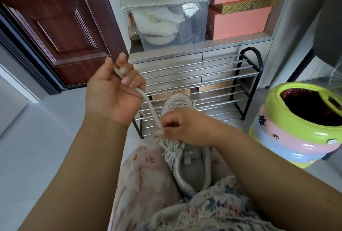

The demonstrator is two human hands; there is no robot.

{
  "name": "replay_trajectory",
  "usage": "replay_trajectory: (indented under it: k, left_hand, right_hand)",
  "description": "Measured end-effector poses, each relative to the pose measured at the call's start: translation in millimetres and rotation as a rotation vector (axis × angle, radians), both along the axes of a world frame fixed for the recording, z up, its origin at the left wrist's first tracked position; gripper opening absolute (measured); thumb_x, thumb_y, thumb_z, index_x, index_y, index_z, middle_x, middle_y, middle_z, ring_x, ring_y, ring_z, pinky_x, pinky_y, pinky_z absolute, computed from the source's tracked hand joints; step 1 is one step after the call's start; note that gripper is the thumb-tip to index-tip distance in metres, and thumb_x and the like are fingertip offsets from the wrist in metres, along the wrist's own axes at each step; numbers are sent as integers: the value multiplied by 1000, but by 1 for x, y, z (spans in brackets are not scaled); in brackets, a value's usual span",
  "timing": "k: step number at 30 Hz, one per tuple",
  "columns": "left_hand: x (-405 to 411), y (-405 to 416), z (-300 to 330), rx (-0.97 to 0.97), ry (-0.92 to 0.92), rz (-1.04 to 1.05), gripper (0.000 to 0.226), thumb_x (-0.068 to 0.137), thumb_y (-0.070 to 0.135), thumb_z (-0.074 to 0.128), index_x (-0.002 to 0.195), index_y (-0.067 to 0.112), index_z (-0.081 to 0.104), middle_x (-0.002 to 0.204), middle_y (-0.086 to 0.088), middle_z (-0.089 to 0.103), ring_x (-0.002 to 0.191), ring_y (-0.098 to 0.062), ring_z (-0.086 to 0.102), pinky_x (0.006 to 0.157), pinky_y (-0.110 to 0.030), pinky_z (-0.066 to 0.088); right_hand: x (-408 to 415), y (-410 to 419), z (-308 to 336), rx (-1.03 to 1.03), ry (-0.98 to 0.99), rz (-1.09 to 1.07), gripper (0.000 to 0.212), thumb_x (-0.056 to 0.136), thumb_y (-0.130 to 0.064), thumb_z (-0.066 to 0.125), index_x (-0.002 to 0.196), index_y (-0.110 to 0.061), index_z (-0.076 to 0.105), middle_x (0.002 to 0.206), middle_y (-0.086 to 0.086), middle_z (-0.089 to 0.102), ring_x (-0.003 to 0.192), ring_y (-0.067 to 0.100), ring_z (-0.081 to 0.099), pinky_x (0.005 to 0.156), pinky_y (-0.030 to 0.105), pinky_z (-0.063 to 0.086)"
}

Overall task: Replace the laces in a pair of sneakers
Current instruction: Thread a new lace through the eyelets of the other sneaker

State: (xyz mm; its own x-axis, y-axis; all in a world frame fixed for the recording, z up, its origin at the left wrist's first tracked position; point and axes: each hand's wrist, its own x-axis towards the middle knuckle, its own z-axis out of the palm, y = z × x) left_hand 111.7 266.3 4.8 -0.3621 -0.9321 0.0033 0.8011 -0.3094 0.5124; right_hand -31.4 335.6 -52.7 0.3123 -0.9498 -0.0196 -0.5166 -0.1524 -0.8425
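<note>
Left hand [115, 91] is raised, fingers curled round the white lace [148, 108], which runs taut, down and right to the silver sneaker [185, 158] in the lap; right hand [185, 127] pinches it at the eyelets.

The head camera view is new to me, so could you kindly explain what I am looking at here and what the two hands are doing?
There is no machine here. A person wears one wide-angle camera on the head, looking forward and down, so both arms reach in from the bottom of the picture. A pale sneaker lies on the person's lap, toe pointing away. The left hand is raised and holds a flat white lace in a curled grip. The right hand pinches the same lace lower down, right at the shoe's eyelets. Beyond stand a metal shoe rack, a clear storage tub, pink boxes and, at right, a colourful bin.
</note>
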Motion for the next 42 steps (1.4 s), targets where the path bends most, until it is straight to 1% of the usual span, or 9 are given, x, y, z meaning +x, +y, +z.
replay_trajectory:
  k: [3,6,11,16,21,30,33,37,42]
  left_hand:
    - [2,0,-22,27,-273,35,39,93,37,47,96,3,65,70,-4,56,63,-13,55,71,-26,51]
    - [0,10,-51,1,-567,-85,48,84,45,52,104,5,67,76,-2,58,69,-12,54,67,-25,48]
    - [-10,29,-74,-109,-658,-184,21,79,30,61,84,13,70,67,1,56,60,-7,46,61,-23,40]
    - [-6,25,-81,-127,-713,-85,12,82,17,62,79,5,63,67,-7,62,58,-9,58,57,-19,50]
    - [1,22,-92,-162,-782,96,7,90,6,58,85,3,63,69,-5,68,62,-11,62,60,-20,54]
    - [-2,27,-106,-365,-1049,237,9,84,7,69,84,17,71,77,-2,73,70,-12,68,70,-25,57]
    - [-6,25,-105,-468,-1139,266,9,85,8,68,85,15,71,84,1,73,73,-9,66,69,-22,55]
    - [-5,21,-109,-640,-1302,229,11,85,15,68,83,26,69,86,10,71,81,-6,65,78,-31,54]
    - [-1,15,-112,-768,-1418,206,6,86,18,67,83,24,69,83,10,68,78,-10,63,74,-35,53]
  right_hand:
    - [-8,-2,1,23,-200,-149,22,91,-23,59,85,-4,69,68,0,65,57,6,57,57,24,47]
    - [-13,-7,4,-41,-318,-302,8,85,-18,67,86,-11,72,62,0,63,54,10,54,54,26,47]
    - [-13,-12,1,-245,52,-348,26,76,-18,77,97,-26,64,60,-11,60,55,-4,53,54,13,38]
    - [-7,-8,-3,-240,5,-306,43,72,-20,80,107,-23,55,67,-6,68,63,5,61,62,23,49]
    - [-14,-3,-11,-152,288,-415,38,73,-55,70,94,-26,57,79,-6,67,73,11,61,66,29,48]
    - [2,1,-26,-190,707,-491,43,79,-61,56,68,-19,55,66,-2,54,77,22,55,64,29,39]
    - [8,1,-26,-64,648,-476,42,79,-51,61,60,-19,42,60,-3,45,72,22,52,61,29,35]
    - [2,0,-25,56,420,-505,22,74,-32,72,79,-11,66,79,6,68,79,23,63,70,34,50]
    - [-1,-4,-30,128,238,-521,23,69,-23,76,85,-6,70,80,14,71,78,28,67,76,44,55]
